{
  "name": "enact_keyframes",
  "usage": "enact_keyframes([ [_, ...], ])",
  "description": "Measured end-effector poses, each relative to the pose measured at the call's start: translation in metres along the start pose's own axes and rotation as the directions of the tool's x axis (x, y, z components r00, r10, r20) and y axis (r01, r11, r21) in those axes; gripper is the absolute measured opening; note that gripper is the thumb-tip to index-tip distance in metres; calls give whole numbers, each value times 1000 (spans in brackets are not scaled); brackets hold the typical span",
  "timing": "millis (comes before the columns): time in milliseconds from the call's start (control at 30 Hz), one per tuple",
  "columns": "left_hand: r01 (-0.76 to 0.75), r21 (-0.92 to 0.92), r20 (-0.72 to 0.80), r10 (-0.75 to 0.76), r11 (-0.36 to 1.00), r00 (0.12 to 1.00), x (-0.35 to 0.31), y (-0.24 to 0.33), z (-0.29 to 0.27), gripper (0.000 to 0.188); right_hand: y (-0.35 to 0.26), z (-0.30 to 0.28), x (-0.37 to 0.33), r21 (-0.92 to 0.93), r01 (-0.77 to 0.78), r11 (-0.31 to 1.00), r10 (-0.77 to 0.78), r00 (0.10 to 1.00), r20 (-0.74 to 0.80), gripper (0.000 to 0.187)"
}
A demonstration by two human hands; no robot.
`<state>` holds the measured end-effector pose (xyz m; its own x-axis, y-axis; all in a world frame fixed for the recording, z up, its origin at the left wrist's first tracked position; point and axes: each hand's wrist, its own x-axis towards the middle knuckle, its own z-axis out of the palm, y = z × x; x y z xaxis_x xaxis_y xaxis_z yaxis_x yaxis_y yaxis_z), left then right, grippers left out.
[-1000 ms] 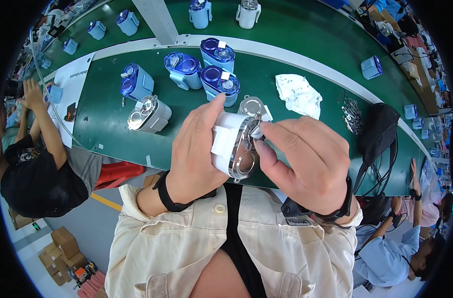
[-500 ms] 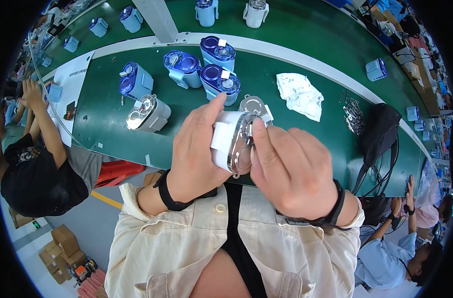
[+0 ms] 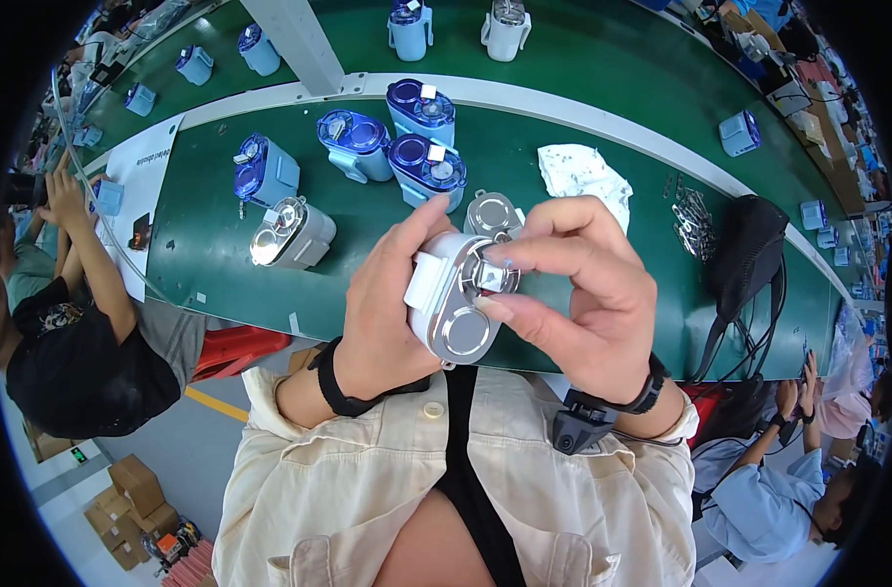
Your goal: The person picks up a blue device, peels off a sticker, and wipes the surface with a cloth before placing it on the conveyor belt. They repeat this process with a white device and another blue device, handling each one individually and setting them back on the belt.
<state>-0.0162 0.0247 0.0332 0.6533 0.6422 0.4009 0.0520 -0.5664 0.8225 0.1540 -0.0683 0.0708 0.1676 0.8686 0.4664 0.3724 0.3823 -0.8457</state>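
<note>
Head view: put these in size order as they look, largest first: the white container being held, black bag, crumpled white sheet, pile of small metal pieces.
1. Held white container and black bag: too alike to rank; the container is partly covered.
2. Crumpled white sheet, also partly covered.
3. Pile of metal pieces.

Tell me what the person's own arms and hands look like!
The left hand and right hand wear no gloves. There's a black left wristband and a black right wristband. By the right wrist is a small, boxy black device with a round lens. The cream sleeves leave the forearms partly bare.
</note>
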Motion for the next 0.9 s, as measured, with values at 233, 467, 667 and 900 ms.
enact_keyframes([
  [233,-8,11,37,8,1000,999,1,0,-3,94,0,0,-7,41,-39,998,40,999,-16,46],
  [467,-172,22,-1,172,985,985,1,-2,3,87,-3,10,0,481,-359,800,375,925,66,72],
  [667,-287,125,31,286,950,958,5,0,-1,86,-10,-2,9,658,-550,514,482,820,309,83],
  [900,-95,-79,43,98,992,994,5,-7,0,93,-6,-10,13,626,-430,651,434,887,158,78],
])
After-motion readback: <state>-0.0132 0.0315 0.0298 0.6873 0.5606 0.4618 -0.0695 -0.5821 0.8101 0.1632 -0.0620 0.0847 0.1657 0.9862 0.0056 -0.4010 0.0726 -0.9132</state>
